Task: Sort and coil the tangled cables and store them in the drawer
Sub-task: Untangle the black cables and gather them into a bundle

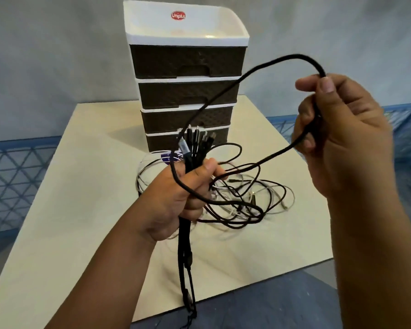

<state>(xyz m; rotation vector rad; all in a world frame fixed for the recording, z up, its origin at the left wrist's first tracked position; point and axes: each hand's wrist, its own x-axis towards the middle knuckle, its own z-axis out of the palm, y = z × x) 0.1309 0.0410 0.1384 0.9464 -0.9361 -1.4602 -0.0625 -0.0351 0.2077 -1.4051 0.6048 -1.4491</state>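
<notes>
The left hand (176, 200) grips a bundle of cable ends (196, 141) over the bench (69, 198); the right hand's (337, 134) fingers pinch a black cable (235, 84) loop. Light and floppy, it looks best held near its plugs; the drawer unit (186, 91) is closed

Cream square table (69, 210), matte top. At its far middle stands a white drawer unit (188, 39) with four dark brown drawers, all closed. Just in front of it, a tangled pile of black and white cables (266, 200) lies on the tabletop.
</notes>
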